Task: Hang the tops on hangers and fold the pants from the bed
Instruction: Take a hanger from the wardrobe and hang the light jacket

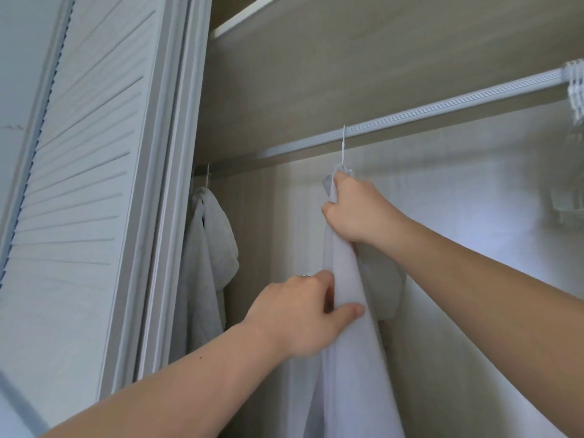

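The right hand (pixel 350 213) is closed around the neck of the white top (pixel 343 276), directly under the hanger hook (pixel 343 143), which sits over the rail (pixel 442 110). The left hand (pixel 300 314) is lower and pinches the same cloth between thumb and fingers. The top hangs with its long axis vertical, from the rail down through both hands. The right hand is nearer the hook, so I judge it should steady the hanger while the left smooths the cloth downward.

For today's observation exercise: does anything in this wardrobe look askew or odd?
The white top hangs bunched in a narrow bundle, gripped by the right hand and left hand. The grey garment at far left droops crumpled.
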